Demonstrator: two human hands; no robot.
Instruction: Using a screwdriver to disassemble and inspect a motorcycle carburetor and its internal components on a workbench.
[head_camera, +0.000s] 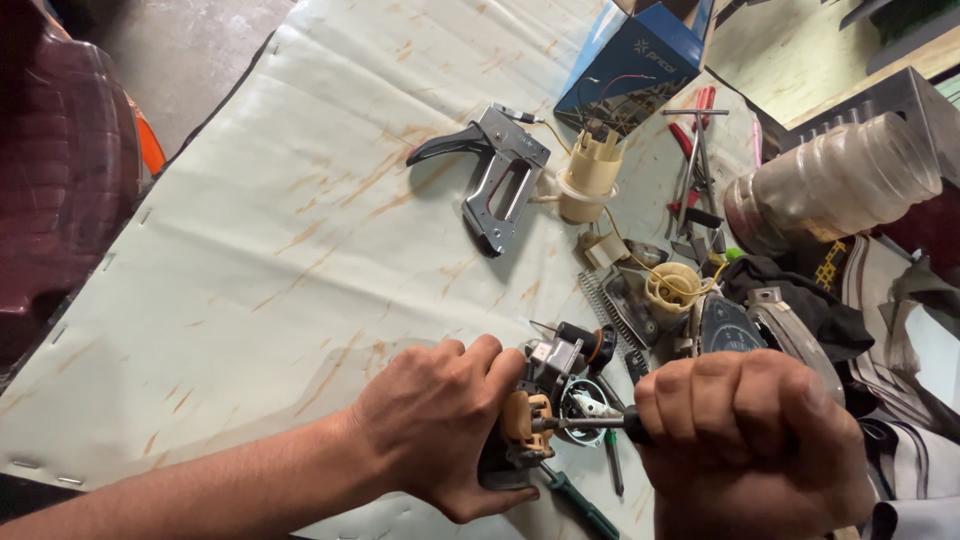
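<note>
Near the front edge of the table (250, 200), the left hand (435, 425) squeezes a small motor part (545, 400) while the right hand (745, 440), clenched round a screwdriver (590, 423), has its tip in the part, which looks only partly opened up.

Two bare hands are showing in the head view, with nothing worn on either. The left hand (440, 425) is coming in from about eight o'clock on a long bare forearm; no sleeve, watch or band is showing along it. The right hand (745, 440) is filling the five o'clock corner, knuckles facing up, with no ring or glove on it. Its wrist is running off the lower edge, so whether a sleeve begins there cannot be told.
</note>
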